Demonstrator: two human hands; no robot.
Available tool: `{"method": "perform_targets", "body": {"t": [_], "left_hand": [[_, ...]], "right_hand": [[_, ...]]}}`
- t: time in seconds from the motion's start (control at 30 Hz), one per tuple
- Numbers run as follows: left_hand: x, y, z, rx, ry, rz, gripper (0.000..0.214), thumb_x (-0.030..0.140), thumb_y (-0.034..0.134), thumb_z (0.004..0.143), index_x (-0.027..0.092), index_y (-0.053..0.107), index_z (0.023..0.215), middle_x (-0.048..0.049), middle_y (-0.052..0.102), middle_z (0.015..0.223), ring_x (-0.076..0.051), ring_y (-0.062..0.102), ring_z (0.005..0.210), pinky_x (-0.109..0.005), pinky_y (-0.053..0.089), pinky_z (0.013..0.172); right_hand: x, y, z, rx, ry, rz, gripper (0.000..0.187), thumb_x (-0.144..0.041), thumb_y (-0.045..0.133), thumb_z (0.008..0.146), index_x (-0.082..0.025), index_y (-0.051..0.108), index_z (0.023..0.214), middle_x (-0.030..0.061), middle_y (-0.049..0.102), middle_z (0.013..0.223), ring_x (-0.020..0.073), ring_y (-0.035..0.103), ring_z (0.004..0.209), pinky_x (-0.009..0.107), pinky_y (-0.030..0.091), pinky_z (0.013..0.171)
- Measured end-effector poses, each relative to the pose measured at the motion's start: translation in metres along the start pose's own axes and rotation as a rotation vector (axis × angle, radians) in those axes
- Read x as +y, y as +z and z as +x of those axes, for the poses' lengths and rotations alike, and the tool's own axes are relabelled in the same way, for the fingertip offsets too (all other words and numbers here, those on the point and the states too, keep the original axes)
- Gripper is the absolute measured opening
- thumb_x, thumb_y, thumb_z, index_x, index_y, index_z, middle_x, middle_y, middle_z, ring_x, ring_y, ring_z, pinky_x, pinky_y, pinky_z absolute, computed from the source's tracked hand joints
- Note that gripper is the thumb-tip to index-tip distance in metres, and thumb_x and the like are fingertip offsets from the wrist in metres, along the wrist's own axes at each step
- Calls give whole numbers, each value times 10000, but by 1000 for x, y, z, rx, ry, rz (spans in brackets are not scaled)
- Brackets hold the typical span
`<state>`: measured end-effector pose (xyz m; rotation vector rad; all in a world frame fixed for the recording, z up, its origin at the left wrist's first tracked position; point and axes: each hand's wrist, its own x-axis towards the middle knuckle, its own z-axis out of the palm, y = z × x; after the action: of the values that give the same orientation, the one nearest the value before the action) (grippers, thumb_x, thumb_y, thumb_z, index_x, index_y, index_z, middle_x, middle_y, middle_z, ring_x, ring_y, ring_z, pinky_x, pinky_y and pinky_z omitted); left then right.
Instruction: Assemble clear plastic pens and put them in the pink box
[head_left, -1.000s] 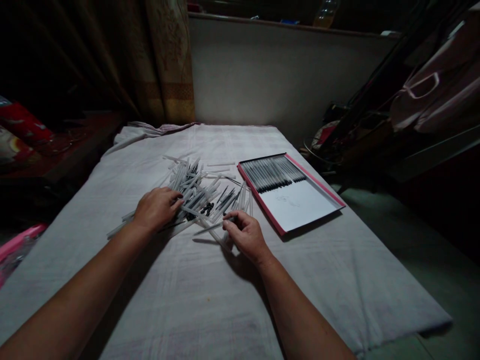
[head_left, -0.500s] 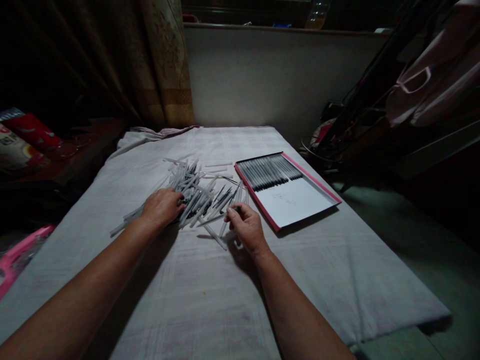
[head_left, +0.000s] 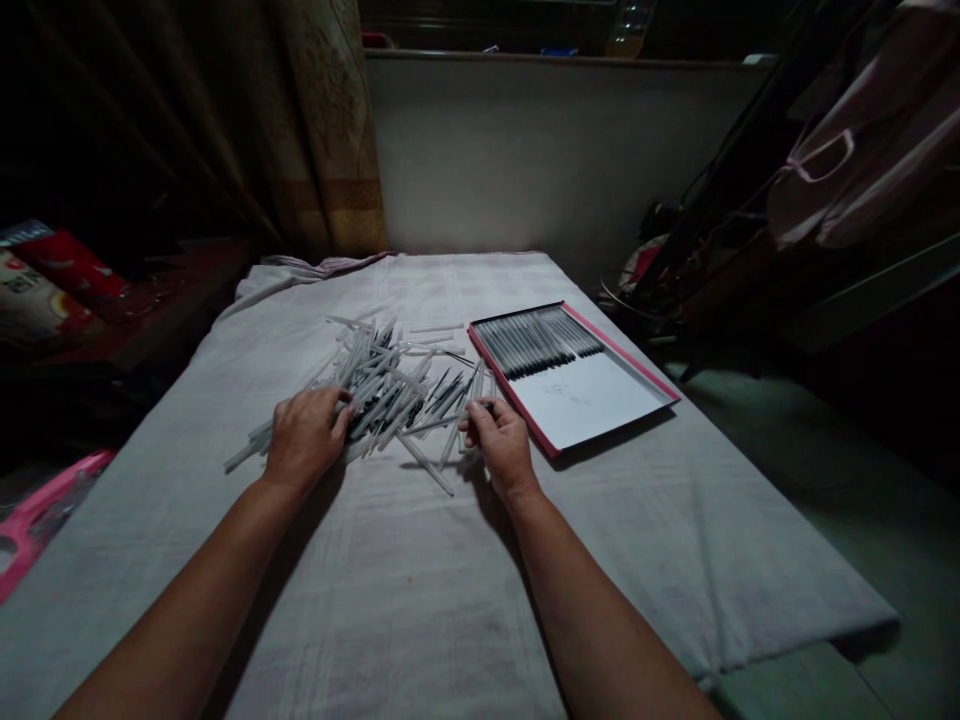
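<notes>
A loose heap of pen refills (head_left: pixel 386 385), slim translucent tubes with some dark pointed tips, lies on the cloth-covered table. My left hand (head_left: pixel 306 428) rests at the heap's near left edge with its fingers curled in. What those fingers hold is hidden. At the heap's right side my right hand (head_left: pixel 501 440) pinches a pen refill, its dark end showing by the fingertips. To the right of that hand lies a shallow open box (head_left: pixel 600 405) with a pink-red rim and white bottom. Refills in a row (head_left: pixel 532 340) fill its far part, dark ends towards me.
A pale checked cloth (head_left: pixel 420 600) covers the table. A curtain (head_left: pixel 330 130) and a wall (head_left: pixel 525 150) stand behind it. Red packaging (head_left: pixel 67 270) sits on a side surface at left, and a pink plastic object (head_left: pixel 45 510) is lower left. Pink fabric (head_left: pixel 847 150) hangs at right.
My left hand has drawn back a little towards me and to the left along the heap. My right hand has shifted slightly right, still pinching a refill.
</notes>
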<state>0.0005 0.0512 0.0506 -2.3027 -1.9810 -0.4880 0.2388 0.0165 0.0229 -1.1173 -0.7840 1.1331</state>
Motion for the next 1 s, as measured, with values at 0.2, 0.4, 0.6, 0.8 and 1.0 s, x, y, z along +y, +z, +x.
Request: {"method": "perform_targets", "body": {"t": [0.2,0.4,0.6,0.8,1.0], "left_hand": [[7,12,-38,107,-117,-621,375,474,540,866,207,698,1076,-80,756,1002,-247,699,881,-354,537,811],[17,27,-68,4,-186,-925,375,510,617,843,224,749,1045,-68,744,1019,-202,683,795,-315,556,731],[21,25,-69,2,-166,-939,318,454,613,847,231,755,1025,-62,744,1030,-215,684,896,-346,554,837],[26,22,-69,11,-175,-952,311,470,623,828,230,756,974,-63,745,1005,-227,680,946,-366,538,874],[33,18,-69,-115,-390,-1223,478,599,714,728,193,674,977,-41,719,877,-139,640,628,-246,507,538]], "right_hand": [[-3,2,-2,1,92,111,379,-504,753,643,-196,576,778,-36,665,575,65,498,407,162,359,384],[-4,6,-7,-26,126,117,390,-501,763,619,-191,577,764,-35,656,562,62,499,404,161,357,382],[-1,6,-7,-36,134,70,370,-488,757,621,-188,590,758,-37,652,547,61,495,402,162,345,384],[2,6,-8,-45,134,40,356,-486,754,637,-194,586,752,-34,653,549,72,500,404,169,341,379],[-2,6,-8,-19,140,66,366,-479,772,625,-188,592,754,-40,645,544,70,505,402,172,385,391]]}}
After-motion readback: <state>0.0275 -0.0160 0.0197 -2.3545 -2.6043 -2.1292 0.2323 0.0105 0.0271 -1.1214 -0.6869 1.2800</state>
